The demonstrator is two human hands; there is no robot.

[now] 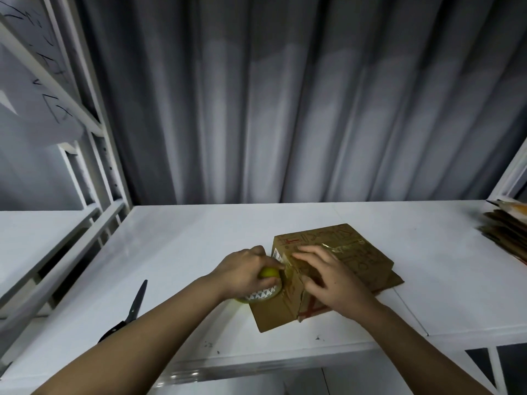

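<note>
Cardboard box (358,252) under flat right hand (333,277); left hand (242,270) grips tape roll (263,295)

Nothing here reads clearly to me. The cardboard box (356,252) carries red printed characters across its top and a red mark on the flap nearest me, all too blurred and skewed to make out. A small white sticker (276,254) with dark bars sits on the box's left face, its print too small to read. The tape roll (263,295) in my left hand (242,269), against the box, shows only white triangles. Far left of the box and higher, a sheet of paper (37,104) bears black handwritten strokes I cannot decipher.
</note>
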